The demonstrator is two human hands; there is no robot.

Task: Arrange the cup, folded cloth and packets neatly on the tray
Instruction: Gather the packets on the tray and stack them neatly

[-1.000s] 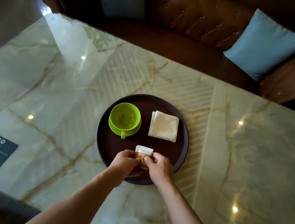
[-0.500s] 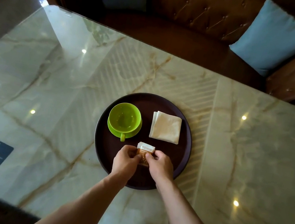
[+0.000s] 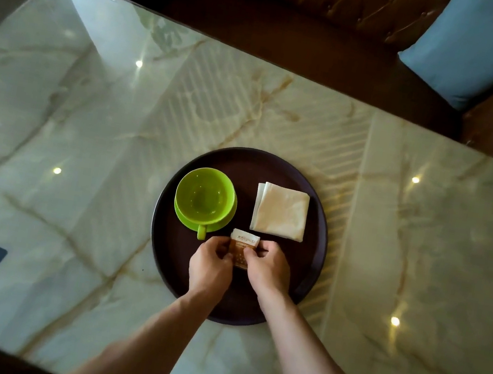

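Dim, wide-angle-bent view; ceiling lights glare off the glossy table (image 3: pixel 85 127).

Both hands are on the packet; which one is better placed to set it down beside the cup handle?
Probably left: the left hand sits nearer the green cup handle, while the right hand holds the packet from the folded cloth side.

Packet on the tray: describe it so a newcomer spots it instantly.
Find the round dark tray on the marble table. At its near side, both hands pinch a small packet, the left hand and the right hand. It alone is printed, white-topped, brown below.
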